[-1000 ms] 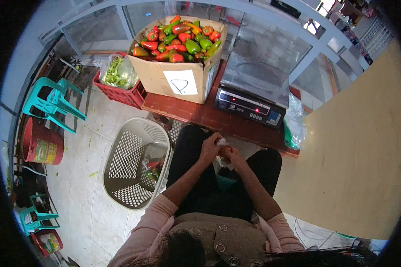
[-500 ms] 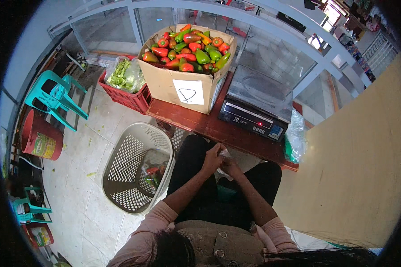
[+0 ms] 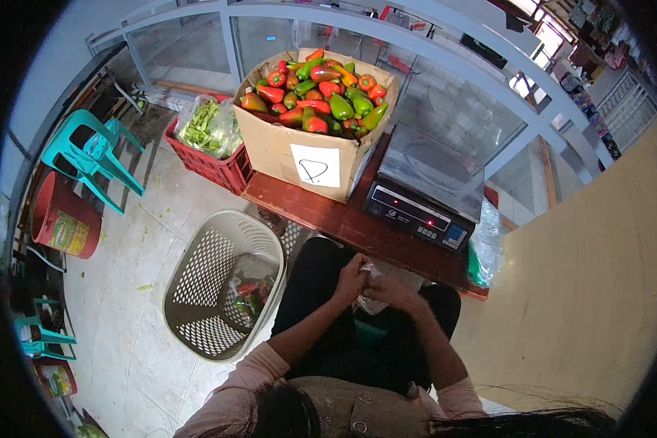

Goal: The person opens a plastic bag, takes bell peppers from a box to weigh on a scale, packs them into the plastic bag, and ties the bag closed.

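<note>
Beyond the hands, red and green peppers fill a brown box; left of them, a beige basket.

The floor is of pale tiles, with small green scraps on it. A low reddish wooden bench stands before a glass partition with grey metal frames. On the right is a plain beige wall. A turquoise plastic chair and a red bucket stand at the left. Daylight comes through the glass.
</note>
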Demonstrator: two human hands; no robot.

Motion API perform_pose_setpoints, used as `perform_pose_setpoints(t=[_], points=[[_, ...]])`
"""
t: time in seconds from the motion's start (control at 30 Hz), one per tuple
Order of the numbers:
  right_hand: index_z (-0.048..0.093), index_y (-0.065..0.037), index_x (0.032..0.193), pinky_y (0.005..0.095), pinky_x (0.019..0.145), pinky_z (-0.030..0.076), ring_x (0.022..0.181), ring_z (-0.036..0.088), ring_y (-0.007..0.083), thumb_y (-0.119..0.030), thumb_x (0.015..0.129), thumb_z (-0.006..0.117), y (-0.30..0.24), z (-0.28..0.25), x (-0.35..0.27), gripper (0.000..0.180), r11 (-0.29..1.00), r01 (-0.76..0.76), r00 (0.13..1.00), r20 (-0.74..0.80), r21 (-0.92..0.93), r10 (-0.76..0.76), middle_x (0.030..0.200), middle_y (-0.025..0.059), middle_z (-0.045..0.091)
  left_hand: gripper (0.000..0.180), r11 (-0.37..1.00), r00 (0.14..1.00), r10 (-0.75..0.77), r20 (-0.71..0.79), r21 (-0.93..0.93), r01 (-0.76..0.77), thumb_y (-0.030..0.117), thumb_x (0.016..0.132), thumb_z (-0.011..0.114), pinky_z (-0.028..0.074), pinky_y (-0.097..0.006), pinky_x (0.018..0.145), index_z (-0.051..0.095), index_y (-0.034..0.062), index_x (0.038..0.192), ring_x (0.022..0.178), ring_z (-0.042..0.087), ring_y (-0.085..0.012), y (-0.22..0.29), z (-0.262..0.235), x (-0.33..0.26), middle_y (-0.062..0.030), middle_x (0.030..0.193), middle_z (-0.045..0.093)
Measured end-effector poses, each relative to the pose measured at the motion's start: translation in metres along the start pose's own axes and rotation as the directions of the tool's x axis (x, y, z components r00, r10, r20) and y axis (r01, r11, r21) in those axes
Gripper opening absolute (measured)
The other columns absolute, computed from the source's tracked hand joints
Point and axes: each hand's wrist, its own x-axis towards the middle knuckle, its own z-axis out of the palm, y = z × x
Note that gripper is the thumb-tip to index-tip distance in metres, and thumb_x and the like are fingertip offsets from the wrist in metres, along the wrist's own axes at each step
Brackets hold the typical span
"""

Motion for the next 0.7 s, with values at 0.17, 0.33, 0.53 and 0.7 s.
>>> perform_pose_setpoints(t=[0.17,0.33,0.53,0.7], points=[[0.056,-0.002,0.083,0.0317,0.066,0.043,0.07,0.055,0.0189,-0.019,0.081,0.054,-0.076,-0.13,0.012,0.018,0.949,0.314,0.881,-0.38,0.027,-0.281,0.076,0.0107,0.057,0.017,0.975,0.998,-0.032,0.053,-0.219,0.043,-0.004,0.075,0.041,0.041,-0.025,0.067,0.045,0.0023,0.091,0.075,0.047,-0.0127,-0.029,-0.008,0.011,-0.0062,0.083,0.049],[0.053,-0.001,0.08,0.0402,0.06,0.043,0.067,0.056,0.0307,-0.013,0.073,0.057,-0.089,-0.224,0.13,0.015,0.811,0.359,0.362,-0.732,-0.462,-0.577,0.072,0.0151,0.056,0.016,0.967,0.996,-0.042,0.074,-0.247,0.06,-0.001,0.076,0.043,0.041,-0.025,0.064,0.045,0.0023,0.091,0.07,0.046,-0.011,-0.013,-0.005,0.005,-0.0053,0.082,0.048],[0.052,-0.004,0.097,0.0387,0.077,0.043,0.089,0.055,0.0305,-0.017,0.07,0.063,-0.067,-0.255,0.24,0.032,0.795,0.445,0.691,-0.408,-0.412,-0.597,0.09,0.0135,0.057,0.019,0.911,0.97,-0.201,0.137,-0.338,0.236,-0.004,0.077,0.038,0.04,-0.024,0.058,0.044,0.0044,0.093,0.065,0.046,-0.0088,0.005,-0.006,0.004,-0.002,0.073,0.045],[0.045,-0.008,0.114,0.0405,0.08,0.043,0.094,0.053,0.0347,-0.026,0.065,0.068,-0.091,-0.217,0.26,0.058,0.815,0.137,0.689,-0.537,-0.563,-0.487,0.096,0.0229,0.052,0.016,0.926,0.976,-0.195,0.093,-0.312,0.214,0.0,0.078,0.042,0.039,-0.025,0.048,0.045,0.0041,0.093,0.059,0.044,-0.0093,-0.004,-0.009,0.001,-0.0023,0.068,0.043]])
